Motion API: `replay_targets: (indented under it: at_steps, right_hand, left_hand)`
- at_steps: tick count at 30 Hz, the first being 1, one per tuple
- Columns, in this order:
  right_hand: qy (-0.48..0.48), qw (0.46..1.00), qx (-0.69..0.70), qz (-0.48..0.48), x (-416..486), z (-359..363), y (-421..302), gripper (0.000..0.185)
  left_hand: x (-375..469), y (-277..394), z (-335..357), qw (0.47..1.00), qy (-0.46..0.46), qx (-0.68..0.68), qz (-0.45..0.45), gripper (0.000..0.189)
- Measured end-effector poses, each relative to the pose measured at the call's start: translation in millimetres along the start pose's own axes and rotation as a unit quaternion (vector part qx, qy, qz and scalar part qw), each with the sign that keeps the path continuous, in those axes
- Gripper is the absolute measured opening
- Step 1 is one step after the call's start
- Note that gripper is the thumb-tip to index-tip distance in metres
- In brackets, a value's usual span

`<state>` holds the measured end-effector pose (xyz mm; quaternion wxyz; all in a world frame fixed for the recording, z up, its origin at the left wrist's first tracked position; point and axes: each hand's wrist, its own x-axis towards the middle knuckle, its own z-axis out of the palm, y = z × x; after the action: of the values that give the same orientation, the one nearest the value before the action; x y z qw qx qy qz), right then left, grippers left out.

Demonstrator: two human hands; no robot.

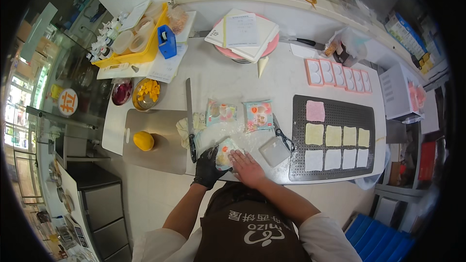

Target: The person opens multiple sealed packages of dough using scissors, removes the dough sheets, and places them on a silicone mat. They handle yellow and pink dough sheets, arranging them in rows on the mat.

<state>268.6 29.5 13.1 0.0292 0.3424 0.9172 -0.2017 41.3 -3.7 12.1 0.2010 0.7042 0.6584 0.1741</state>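
A printed plastic packet (224, 149) lies at the table's near edge, between my hands. My left hand (209, 167), in a black glove, grips its left side, with the thumb along the near edge. Bare and dusted with white powder, my right hand (248, 167) rests flat over the packet's right side. Part of the packet is hidden under the fingers. Two similar packets, one mint and crumpled (221, 113) and one fuller (258, 115), lie farther back. Black-handled scissors (283, 134) and a translucent square container (275, 151) are right of my right hand.
A long serrated knife (189, 116) lies across a cloth (198, 123) on the left. A peeled mango (143, 141) sits on a metal board (164, 156). At right, a perforated black mat (342, 112) carries pink, yellow and white squares. A bowl (139, 105) holds diced mango.
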Motion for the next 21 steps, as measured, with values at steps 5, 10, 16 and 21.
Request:
replay_targets:
  at_steps: [5,10,16,21]
  right_hand:
    - [0.030,0.998,0.029,-0.048,-5,-5,-9,0.076]
    - [0.048,0.996,0.049,-0.061,-6,-7,-16,0.078]
    - [0.035,0.995,0.061,-0.064,-3,-4,-14,0.078]
    - [0.013,0.996,0.042,-0.080,11,-3,-14,0.078]
  left_hand:
    - [-3,0,16,0.999,0.028,-0.032,-0.014,0.091]
    - [1,3,34,0.997,0.058,-0.053,-0.003,0.082]
    - [-3,-1,40,0.997,0.047,-0.062,0.004,0.077]
    - [-5,0,32,0.998,0.033,-0.056,0.000,0.078]
